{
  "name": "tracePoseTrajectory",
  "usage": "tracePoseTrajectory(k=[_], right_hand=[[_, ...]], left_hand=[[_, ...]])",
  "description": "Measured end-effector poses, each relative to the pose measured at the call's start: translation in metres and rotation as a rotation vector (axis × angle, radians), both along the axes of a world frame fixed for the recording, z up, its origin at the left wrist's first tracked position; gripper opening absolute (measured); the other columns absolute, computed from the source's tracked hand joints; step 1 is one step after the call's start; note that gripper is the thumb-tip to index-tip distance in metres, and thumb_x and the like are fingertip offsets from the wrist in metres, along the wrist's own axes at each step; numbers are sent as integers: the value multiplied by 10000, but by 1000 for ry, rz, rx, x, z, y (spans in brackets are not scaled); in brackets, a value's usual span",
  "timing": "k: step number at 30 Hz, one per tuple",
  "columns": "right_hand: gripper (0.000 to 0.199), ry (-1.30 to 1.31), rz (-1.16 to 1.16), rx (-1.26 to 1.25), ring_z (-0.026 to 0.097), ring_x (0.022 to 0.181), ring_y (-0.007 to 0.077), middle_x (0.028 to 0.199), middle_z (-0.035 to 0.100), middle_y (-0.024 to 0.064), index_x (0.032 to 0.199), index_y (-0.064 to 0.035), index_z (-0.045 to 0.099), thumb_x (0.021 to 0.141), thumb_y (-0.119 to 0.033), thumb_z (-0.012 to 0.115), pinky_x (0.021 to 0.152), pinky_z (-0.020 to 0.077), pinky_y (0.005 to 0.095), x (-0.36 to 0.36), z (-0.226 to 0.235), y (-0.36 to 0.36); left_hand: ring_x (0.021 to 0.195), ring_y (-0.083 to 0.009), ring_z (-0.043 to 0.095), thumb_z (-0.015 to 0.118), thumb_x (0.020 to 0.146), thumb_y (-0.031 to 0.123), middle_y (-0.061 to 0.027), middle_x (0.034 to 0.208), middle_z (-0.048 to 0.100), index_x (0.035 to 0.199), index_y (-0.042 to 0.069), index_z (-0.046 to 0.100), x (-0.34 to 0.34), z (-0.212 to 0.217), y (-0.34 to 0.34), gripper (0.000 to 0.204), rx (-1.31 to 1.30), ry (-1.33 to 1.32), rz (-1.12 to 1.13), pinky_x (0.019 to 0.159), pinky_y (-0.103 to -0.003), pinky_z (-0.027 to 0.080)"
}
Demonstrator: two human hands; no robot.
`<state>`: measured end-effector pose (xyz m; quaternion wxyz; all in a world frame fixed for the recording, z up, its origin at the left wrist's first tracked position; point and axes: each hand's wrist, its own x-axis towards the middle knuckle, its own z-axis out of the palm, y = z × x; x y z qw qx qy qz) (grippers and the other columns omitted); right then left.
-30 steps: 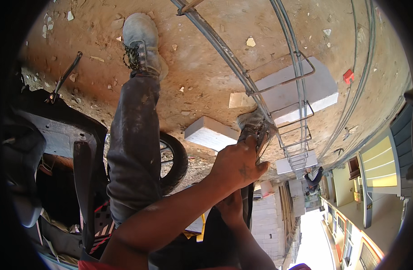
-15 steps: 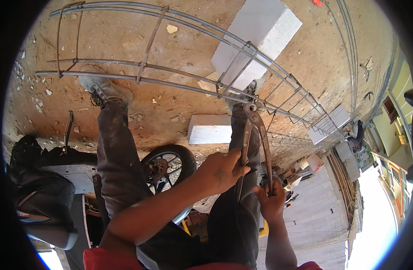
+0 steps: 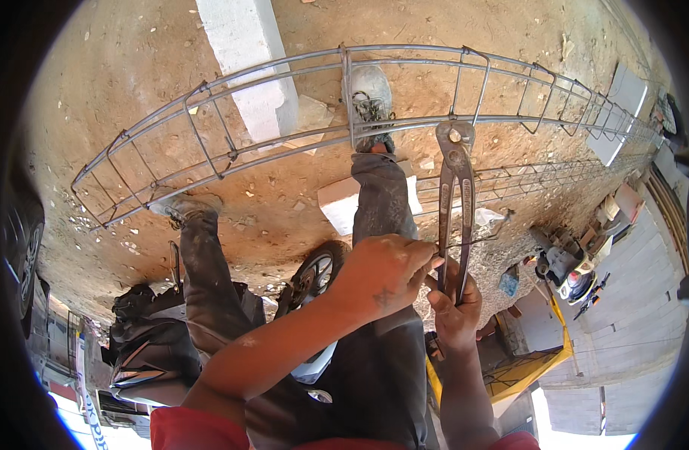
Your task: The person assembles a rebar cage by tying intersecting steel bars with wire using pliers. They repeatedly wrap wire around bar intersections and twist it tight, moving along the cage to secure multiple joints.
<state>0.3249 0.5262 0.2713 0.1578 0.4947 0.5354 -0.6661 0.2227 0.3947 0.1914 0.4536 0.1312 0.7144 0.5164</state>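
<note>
My right hand (image 3: 458,313) grips the handles of a pair of long-handled steel pincers (image 3: 466,201). Their jaws point away from me, at the near bar of a long rebar cage (image 3: 352,97) that spans the view. My left hand (image 3: 389,271) is closed beside the handles, with thumb and finger pinched on a thin, dark tie wire (image 3: 475,241). That wire runs to the right across the pincers and has a bent end. Whether the jaws touch the bar, I cannot tell.
A white block (image 3: 256,71) supports the cage at the far left; another block (image 3: 340,204) lies by my leg. A second cage (image 3: 524,174) stretches to the right. Behind my legs are a motorcycle wheel (image 3: 318,276) and a yellow-edged frame (image 3: 562,330).
My view has swung right, shifting the cage and blocks leftward. My left hand has left the pincers' left handle and now pinches the wire; the handles are closer together.
</note>
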Motion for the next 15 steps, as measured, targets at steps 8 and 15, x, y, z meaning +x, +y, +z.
tracePoseTrajectory(k=[8,15], right_hand=[[31,-234,207,659,423,585,30,707,528,-49,932,-31,641,910,-29,620,543,334,194,-27,-66,68],[240,5,635,1054,599,813,322,1008,562,142,824,-4,572,834,-187,727,649,480,417,-45,-189,62]], left_hand=[[710,-191,698,615,937,131,-92,812,704,943,34,652,-10,-25,13,104,-167,-107,147,625,-291,530],[771,-166,720,667,904,102,-97,857,723,1018,36,648,9,-30,-17,133,-126,-248,414,625,-270,528]])
